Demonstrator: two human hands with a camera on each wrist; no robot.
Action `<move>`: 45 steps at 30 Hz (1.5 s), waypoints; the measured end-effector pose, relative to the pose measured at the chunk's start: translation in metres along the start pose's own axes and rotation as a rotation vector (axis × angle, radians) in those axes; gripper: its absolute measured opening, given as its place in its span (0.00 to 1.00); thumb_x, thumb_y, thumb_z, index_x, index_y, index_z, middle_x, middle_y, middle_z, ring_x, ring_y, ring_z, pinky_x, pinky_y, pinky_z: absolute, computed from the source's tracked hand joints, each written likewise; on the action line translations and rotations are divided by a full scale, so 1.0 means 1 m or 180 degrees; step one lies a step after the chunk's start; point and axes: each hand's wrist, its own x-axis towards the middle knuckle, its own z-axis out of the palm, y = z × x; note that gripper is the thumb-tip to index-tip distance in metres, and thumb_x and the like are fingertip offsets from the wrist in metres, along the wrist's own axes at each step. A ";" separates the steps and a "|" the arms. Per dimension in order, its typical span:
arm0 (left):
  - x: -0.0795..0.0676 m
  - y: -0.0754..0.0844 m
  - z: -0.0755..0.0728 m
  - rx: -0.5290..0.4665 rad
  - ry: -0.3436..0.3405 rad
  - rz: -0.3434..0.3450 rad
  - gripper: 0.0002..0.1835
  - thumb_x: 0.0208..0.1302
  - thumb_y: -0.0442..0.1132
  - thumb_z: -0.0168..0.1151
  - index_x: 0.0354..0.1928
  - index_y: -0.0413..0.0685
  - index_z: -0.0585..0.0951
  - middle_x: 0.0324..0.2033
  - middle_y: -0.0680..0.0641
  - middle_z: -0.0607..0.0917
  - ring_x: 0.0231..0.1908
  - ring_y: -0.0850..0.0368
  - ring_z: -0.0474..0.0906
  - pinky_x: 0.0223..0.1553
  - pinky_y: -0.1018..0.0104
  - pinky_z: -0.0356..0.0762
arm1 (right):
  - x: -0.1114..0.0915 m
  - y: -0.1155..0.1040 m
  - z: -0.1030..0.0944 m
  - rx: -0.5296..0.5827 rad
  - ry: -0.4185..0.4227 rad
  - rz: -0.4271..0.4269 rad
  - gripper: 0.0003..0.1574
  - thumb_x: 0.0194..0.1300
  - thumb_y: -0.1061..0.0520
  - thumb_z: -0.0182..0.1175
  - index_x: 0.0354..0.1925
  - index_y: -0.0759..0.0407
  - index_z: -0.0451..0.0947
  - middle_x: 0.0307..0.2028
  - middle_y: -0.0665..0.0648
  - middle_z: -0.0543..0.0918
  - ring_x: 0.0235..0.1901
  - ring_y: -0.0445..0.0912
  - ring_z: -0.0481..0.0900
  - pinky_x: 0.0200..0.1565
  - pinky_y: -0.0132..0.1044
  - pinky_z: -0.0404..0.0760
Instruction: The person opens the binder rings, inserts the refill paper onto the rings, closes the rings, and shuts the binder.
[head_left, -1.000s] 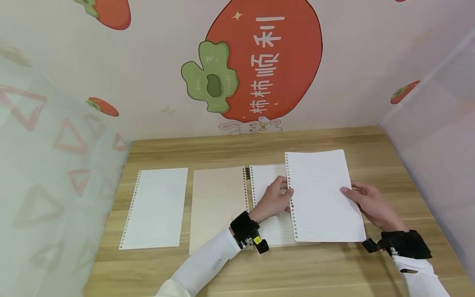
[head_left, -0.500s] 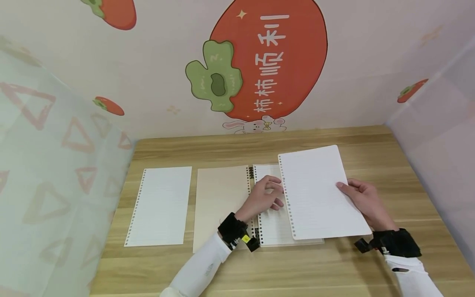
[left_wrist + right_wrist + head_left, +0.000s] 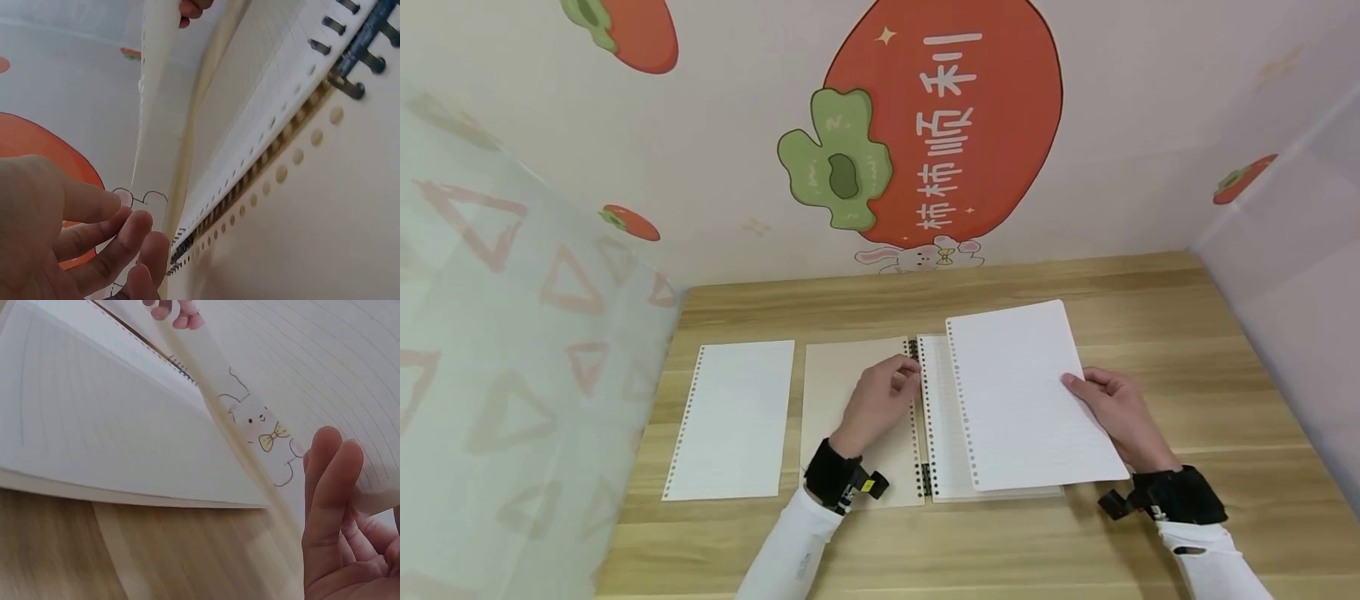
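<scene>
My right hand point(image 3: 1120, 412) pinches the right edge of a lined loose-leaf sheet point(image 3: 1022, 400), thumb on top. That sheet is held up over the right half of an open loose-leaf notebook, with its punched edge to the left and tilted. Lined pages point(image 3: 936, 458) of the notebook show below it. The beige cover point(image 3: 827, 375) lies flat to the left, and dark ring clips point(image 3: 369, 44) sit along the spine. Near the upper clips, my left hand point(image 3: 880, 400) hovers over the cover's punched edge. Its fingers point(image 3: 134, 231) are loosely bent and hold nothing.
A second punched sheet point(image 3: 730, 421) lies on the wooden table point(image 3: 1000, 550), left of the notebook. Behind the table rises a wall point(image 3: 722, 167) with persimmon pictures, and side panels point(image 3: 1300, 275) flank it. Each wrist wears a black strap with a small camera.
My left hand has let go of the sheet's punched edge and moved left to the notebook's spine. The right hand has brought the sheet slightly left, now tilted.
</scene>
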 end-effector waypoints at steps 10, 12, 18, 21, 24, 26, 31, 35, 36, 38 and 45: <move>-0.003 -0.012 0.005 0.0211 0.0091 0.0102 0.14 0.74 0.39 0.59 0.57 0.46 0.83 0.47 0.50 0.87 0.39 0.61 0.84 0.42 0.64 0.81 | 0.000 0.005 0.020 0.0100 -0.0048 0.0108 0.45 0.69 0.38 0.64 0.64 0.75 0.73 0.32 0.43 0.89 0.31 0.42 0.87 0.32 0.37 0.84; -0.004 -0.011 0.008 0.0181 0.0089 0.0144 0.15 0.74 0.39 0.60 0.58 0.44 0.82 0.48 0.48 0.86 0.37 0.60 0.83 0.40 0.64 0.81 | 0.000 0.006 0.024 0.0170 -0.0060 0.0149 0.45 0.68 0.39 0.64 0.64 0.76 0.73 0.32 0.43 0.89 0.31 0.42 0.87 0.32 0.38 0.85; -0.003 -0.007 0.014 0.0359 0.0142 0.0194 0.19 0.76 0.41 0.56 0.63 0.42 0.78 0.52 0.46 0.82 0.39 0.58 0.80 0.40 0.61 0.79 | -0.001 0.008 0.035 0.0151 -0.0082 0.0194 0.45 0.69 0.38 0.64 0.65 0.74 0.73 0.34 0.47 0.90 0.31 0.43 0.87 0.33 0.38 0.85; -0.001 -0.006 0.013 0.0545 0.0153 0.0219 0.20 0.78 0.42 0.53 0.66 0.43 0.76 0.58 0.45 0.80 0.48 0.53 0.79 0.46 0.56 0.79 | 0.000 0.008 0.041 0.0110 -0.0078 0.0180 0.44 0.69 0.38 0.64 0.64 0.74 0.74 0.35 0.50 0.91 0.32 0.43 0.87 0.33 0.38 0.84; 0.004 -0.006 0.011 0.0788 0.0100 0.0284 0.23 0.79 0.44 0.52 0.69 0.43 0.74 0.65 0.44 0.76 0.54 0.49 0.77 0.49 0.54 0.78 | 0.001 0.009 0.045 0.0101 -0.0063 0.0181 0.43 0.69 0.39 0.64 0.64 0.74 0.75 0.36 0.52 0.91 0.32 0.43 0.87 0.33 0.38 0.85; 0.007 -0.006 0.010 0.0962 0.0050 0.0327 0.24 0.79 0.45 0.51 0.70 0.43 0.72 0.67 0.43 0.74 0.56 0.47 0.75 0.51 0.53 0.77 | 0.002 0.009 0.048 0.0061 -0.0060 0.0191 0.43 0.69 0.39 0.64 0.64 0.73 0.75 0.37 0.53 0.91 0.32 0.43 0.87 0.33 0.37 0.85; 0.014 -0.004 0.010 0.1328 -0.0059 0.0405 0.28 0.79 0.48 0.49 0.73 0.41 0.70 0.71 0.40 0.69 0.62 0.41 0.68 0.62 0.51 0.70 | 0.004 0.011 0.051 0.0032 -0.0054 0.0217 0.43 0.69 0.39 0.64 0.64 0.73 0.75 0.38 0.55 0.91 0.32 0.43 0.87 0.33 0.37 0.85; 0.016 -0.003 0.013 0.1494 -0.0164 0.0435 0.31 0.80 0.54 0.46 0.76 0.45 0.68 0.75 0.40 0.65 0.67 0.39 0.62 0.67 0.46 0.62 | 0.005 0.013 0.054 0.0044 -0.0081 0.0214 0.43 0.69 0.39 0.64 0.64 0.72 0.75 0.38 0.55 0.91 0.33 0.43 0.87 0.34 0.37 0.85; 0.016 -0.003 0.014 0.1501 -0.0186 0.0426 0.32 0.79 0.56 0.45 0.77 0.46 0.67 0.76 0.41 0.64 0.68 0.39 0.60 0.68 0.45 0.61 | 0.005 0.013 0.055 0.0034 -0.0089 0.0210 0.42 0.69 0.39 0.64 0.64 0.72 0.75 0.38 0.56 0.91 0.33 0.43 0.87 0.34 0.37 0.85; 0.016 -0.002 0.015 0.1519 -0.0216 0.0430 0.34 0.78 0.59 0.45 0.78 0.48 0.66 0.77 0.41 0.62 0.69 0.38 0.58 0.68 0.42 0.59 | 0.005 0.013 0.056 0.0000 -0.0092 0.0197 0.42 0.69 0.39 0.63 0.64 0.72 0.75 0.39 0.57 0.91 0.33 0.43 0.87 0.34 0.37 0.84; 0.015 -0.007 0.022 0.1506 -0.0176 0.0532 0.36 0.77 0.61 0.45 0.78 0.49 0.66 0.77 0.39 0.61 0.70 0.36 0.57 0.67 0.36 0.57 | 0.005 0.013 0.057 -0.0056 -0.0047 0.0190 0.43 0.69 0.39 0.63 0.65 0.72 0.75 0.40 0.58 0.91 0.33 0.42 0.87 0.34 0.36 0.84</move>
